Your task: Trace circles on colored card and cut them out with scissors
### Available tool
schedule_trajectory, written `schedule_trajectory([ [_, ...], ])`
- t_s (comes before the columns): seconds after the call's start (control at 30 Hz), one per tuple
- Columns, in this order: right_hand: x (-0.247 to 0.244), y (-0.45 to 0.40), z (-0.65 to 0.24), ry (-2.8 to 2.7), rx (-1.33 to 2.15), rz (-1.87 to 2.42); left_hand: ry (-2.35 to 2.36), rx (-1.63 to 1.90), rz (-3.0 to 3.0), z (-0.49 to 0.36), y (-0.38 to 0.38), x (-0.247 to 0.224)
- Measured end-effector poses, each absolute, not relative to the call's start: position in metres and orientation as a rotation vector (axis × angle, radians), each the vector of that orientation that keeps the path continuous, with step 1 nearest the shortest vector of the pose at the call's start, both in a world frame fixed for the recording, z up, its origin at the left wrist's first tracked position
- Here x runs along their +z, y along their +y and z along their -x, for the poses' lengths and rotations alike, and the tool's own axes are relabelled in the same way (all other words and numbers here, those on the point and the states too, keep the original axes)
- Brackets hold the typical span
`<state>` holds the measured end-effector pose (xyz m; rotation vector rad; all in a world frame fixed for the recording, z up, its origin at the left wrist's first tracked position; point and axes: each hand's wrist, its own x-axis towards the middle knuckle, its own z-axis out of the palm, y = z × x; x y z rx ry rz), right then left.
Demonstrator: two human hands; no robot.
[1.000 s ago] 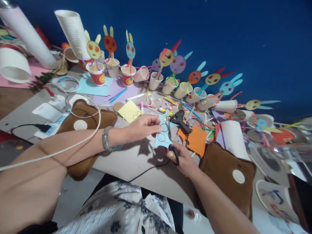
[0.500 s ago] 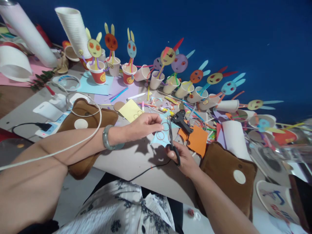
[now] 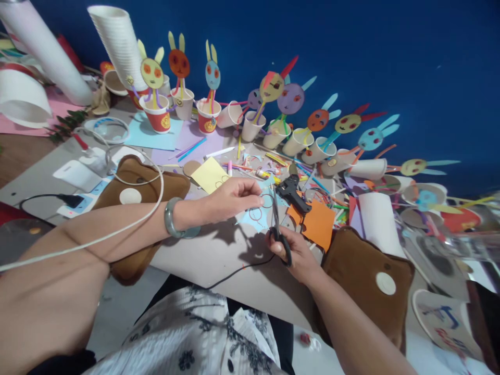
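Note:
A light blue sheet of paper (image 3: 255,217) with circles drawn on it is pinched between the thumb and fingers of my left hand (image 3: 238,199). My right hand (image 3: 295,254) is closed round the black handles of the scissors (image 3: 275,221). Their blades point up and away, at the right edge of the blue paper. Whether the blades are cutting into it is hard to tell. Just right of the blades lies a black glue gun (image 3: 292,192), with orange paper (image 3: 319,224) beside it. Yellow paper (image 3: 209,174) with drawn shapes lies behind my left hand.
Paper cups with rabbit-faced figures (image 3: 158,117) line the blue wall. Brown cushions (image 3: 367,284) lie on both sides. A white cable (image 3: 117,233) crosses over my left forearm. Straws and paper scraps litter the table's middle. A stack of cups (image 3: 117,47) leans at the back left.
The blue paper has tilted slightly in my left hand. The scissors have stayed nearly in place beside it, and the view has shifted a little.

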<state>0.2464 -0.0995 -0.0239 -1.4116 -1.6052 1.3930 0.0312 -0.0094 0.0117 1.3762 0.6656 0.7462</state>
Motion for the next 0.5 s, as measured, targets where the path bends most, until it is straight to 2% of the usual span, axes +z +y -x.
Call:
schedule_trajectory([
  [0.5,-0.0242,-0.1005,-0.2471,-1.648,1.343,1.457,0.687,0.783,-1.394,-0.0295,-0.0069,0.0080],
])
